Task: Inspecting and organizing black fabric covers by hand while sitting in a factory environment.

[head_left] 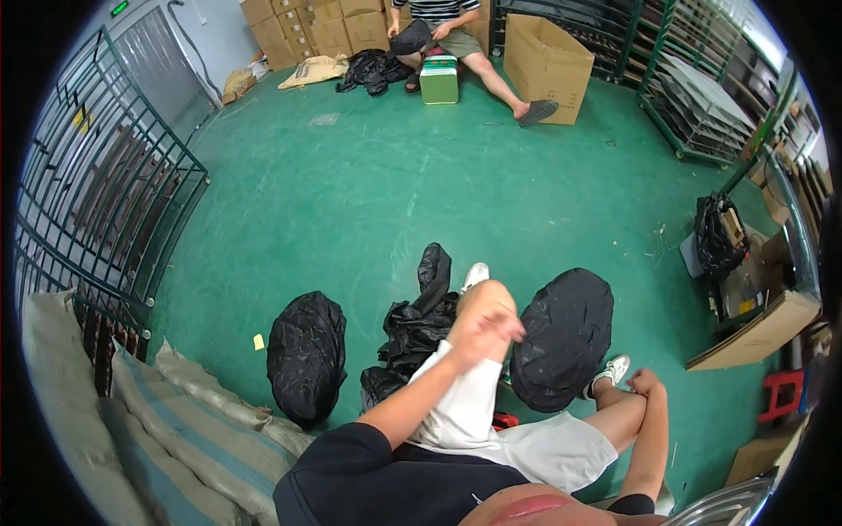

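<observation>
My left hand (485,335) is over my left knee, blurred by motion, with its fingertips by the edge of a large oval bundle (561,342) in wrinkled black material. Whether it touches that bundle or holds anything, I cannot tell. My right hand (645,382) rests by my right knee, its fingers curled in with nothing visible in them. Between my legs and to their left lies a crumpled heap of black material (412,333), a narrow end stretching away from me. A second oval black bundle (307,359) stands on the floor further left.
Woven sacks (184,421) lie at lower left, below a green metal rack (114,193). Across the green floor sits another person with a black item (410,39), behind a green tin (439,81) and beside an open carton (548,66). A bagged bin (721,237) stands at right.
</observation>
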Demonstrator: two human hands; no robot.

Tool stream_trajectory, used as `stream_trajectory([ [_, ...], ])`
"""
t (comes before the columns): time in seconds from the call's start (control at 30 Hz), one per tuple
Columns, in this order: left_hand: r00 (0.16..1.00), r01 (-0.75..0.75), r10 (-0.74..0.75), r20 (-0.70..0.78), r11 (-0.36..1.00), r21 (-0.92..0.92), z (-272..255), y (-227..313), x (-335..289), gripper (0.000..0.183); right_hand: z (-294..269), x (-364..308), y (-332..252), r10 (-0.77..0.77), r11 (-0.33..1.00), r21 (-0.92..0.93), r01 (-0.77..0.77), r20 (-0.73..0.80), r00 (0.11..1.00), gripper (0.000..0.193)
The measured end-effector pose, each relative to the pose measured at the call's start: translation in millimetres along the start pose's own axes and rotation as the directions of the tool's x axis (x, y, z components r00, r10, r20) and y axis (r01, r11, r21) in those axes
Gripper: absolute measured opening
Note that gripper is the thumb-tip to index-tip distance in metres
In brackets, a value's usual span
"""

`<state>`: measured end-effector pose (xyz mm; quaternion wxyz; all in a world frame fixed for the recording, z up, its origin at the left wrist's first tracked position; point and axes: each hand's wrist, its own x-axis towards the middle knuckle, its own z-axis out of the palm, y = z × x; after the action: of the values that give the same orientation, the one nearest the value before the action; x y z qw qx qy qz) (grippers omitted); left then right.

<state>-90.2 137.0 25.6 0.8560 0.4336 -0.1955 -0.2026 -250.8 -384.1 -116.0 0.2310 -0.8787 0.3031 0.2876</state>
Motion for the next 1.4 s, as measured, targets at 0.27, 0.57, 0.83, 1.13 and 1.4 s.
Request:
stream_trajectory([
  [0.27,0.616,0.653,-0.053,-0.786,0.593,0.471,-249.1,-149.2,-69.6,0.026,-3.4,-12.3,-38.2,0.013,0.901,0.430,-0.061,0.114,0.993,0.017],
  [0.57,0.386,0.866,-0.295,-0.874,-0.210,0.454,-236.5,-206.5,-118.8,0.095,3.4,-31.8,-25.8,0.083,0.734,0.677,-0.062,0.001,0.997,0.013],
  [0.83,0.639,0.684,-0.164,-0.752,-0.326,0.653,-285.9,-183.6,-123.7,0.016,-2.1,-31.6,-43.8,0.053,0.764,0.644,-0.047,0.010,0.999,0.011],
  [1.13,0.697,0.717,0.187,-0.692,-0.198,0.669,-298.6,-98.0,-142.9,0.029,16.0,9.0,-43.3,-0.212,0.848,0.461,0.263,-0.161,0.964,0.011],
  [1.4,0.585,0.281,0.477,-0.656,0.640,0.716,-262.8,28.5,-72.7,0.042,-2.7,-17.8,-78.6,-0.229,0.806,0.544,0.234,-0.079,0.970,0.013],
])
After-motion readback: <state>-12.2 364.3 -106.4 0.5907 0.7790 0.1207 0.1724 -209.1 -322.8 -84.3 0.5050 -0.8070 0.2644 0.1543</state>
